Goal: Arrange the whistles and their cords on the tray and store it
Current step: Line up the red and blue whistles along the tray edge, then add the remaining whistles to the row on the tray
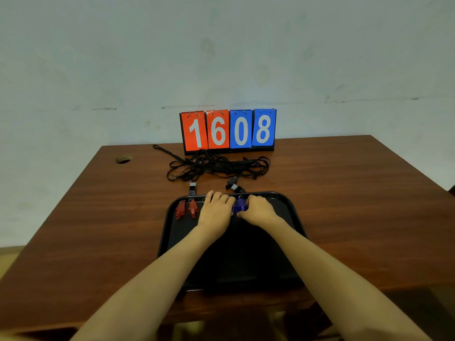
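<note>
The right hand (258, 210) pinches the blue whistle (238, 207); the left hand (214, 212), fingers straight, perhaps covers another.

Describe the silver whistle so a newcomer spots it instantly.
Start at the black tray on the wooden table. Just beyond its far rim, toward the left, the silver whistle lies on bare wood. It is the only pale metallic one: the other off-tray whistle is black, and the red whistles sit inside the tray.

The flip scoreboard (228, 130) at the far edge of the table (344, 193) shows 1 and 6 in white on red cards, 0 and 8 on blue cards, apparently ring-hung
</note>
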`<state>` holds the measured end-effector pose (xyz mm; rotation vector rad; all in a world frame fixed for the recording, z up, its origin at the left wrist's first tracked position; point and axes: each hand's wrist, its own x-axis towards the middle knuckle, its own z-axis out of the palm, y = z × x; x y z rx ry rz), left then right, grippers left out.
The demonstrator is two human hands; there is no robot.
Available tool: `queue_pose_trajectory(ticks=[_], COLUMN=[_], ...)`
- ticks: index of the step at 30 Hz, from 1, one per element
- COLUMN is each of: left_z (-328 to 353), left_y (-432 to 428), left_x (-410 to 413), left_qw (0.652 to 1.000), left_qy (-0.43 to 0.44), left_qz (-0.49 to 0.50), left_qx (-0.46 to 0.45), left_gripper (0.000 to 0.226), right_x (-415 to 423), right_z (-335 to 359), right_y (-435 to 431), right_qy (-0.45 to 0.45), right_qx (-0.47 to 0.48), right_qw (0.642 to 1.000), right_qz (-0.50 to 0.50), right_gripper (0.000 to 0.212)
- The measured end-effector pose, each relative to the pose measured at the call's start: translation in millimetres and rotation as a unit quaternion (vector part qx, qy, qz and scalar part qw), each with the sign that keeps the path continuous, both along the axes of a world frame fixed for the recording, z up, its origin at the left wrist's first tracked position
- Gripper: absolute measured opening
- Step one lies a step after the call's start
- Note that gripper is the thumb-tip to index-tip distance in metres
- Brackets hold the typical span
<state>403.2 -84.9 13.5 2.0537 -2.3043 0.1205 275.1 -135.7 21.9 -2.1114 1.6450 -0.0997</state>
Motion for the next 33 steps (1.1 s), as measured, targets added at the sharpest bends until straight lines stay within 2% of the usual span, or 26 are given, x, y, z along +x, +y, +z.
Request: queue_pose_trajectory(ticks=[5,9,15,18,25,29,33], left_z=[1.4,6.7,18.5,16.7,3.7,1.4,7.5], left_y=[-0.5,-12.1,-38.0,-50.2,-66.8,-69.9,-62.3], left_x=[15.2,37.0,72.0,83.4,86.5,85.8,74.2], left_qw=[0.999,0.995,0.976,0.970,0.965,0.970,0.975], left_qy=[0.017,0.039,0.101,0.120,0.128,0.124,0.150], left_qz=[0.022,0.091,0.190,0.211,0.217,0.206,0.162], left_qx=[-0.045,-0.023,0.020,0.031,0.069,0.044,-0.023], left_gripper=[0.039,0.038,0.039,0.038,0.037,0.041,0.047], right_x=[-5.9,-2.1,16.7,20.8,25.6,13.1,-4.2], right_z=[9.1,20.7,25.5,21.1,-3.5,-2.5,-4.4], right_y=[-9.3,-28.6,-59.0,-66.4,-80.1,-87.5,-96.5], right_qy=[-0.034,-0.068,-0.025,-0.036,-0.054,-0.029,0.001], right_qx=[-0.064,-0.108,-0.033,-0.009,0.003,-0.032,-0.047], right_qw=[0.997,0.992,0.999,0.999,0.998,0.997,0.996], right_qz=[-0.023,-0.003,0.014,0.015,-0.037,-0.065,-0.074], right_gripper=[0.028,0.029,0.043,0.037,0.024,0.025,0.027])
